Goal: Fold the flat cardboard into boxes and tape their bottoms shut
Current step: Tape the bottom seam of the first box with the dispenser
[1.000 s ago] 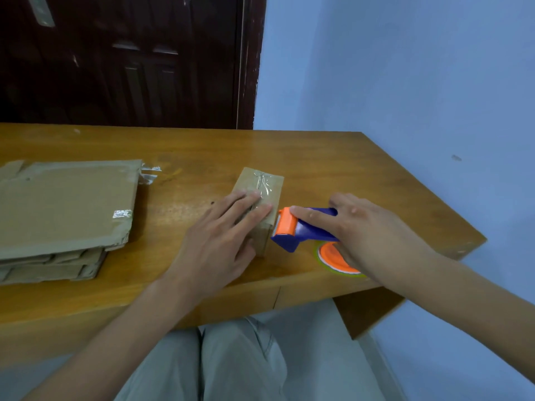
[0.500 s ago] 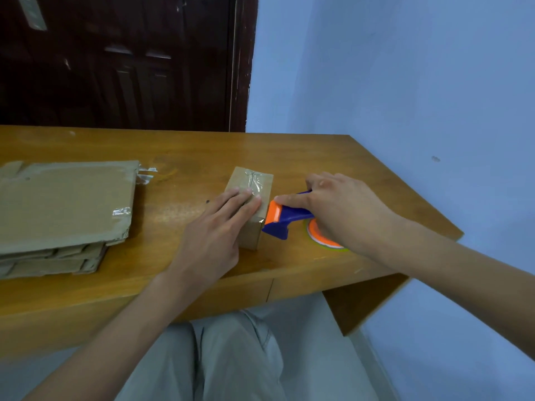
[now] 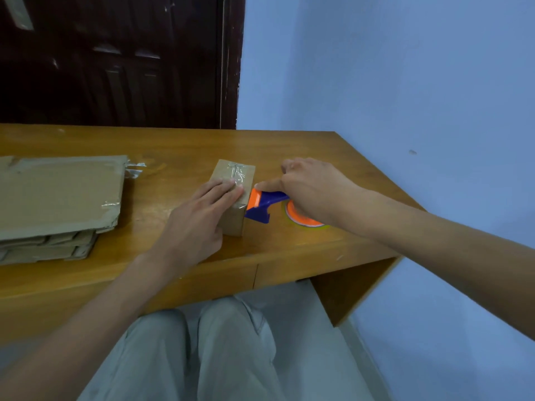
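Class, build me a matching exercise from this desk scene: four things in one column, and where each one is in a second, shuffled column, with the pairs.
Things
1. small box
2. tape dispenser
3. flat cardboard stack
4. door

Places
A. far left of the desk
B. under the left hand
C. behind the desk
D. in the right hand

Pairs: 1-B, 2-D, 3-A, 4-C
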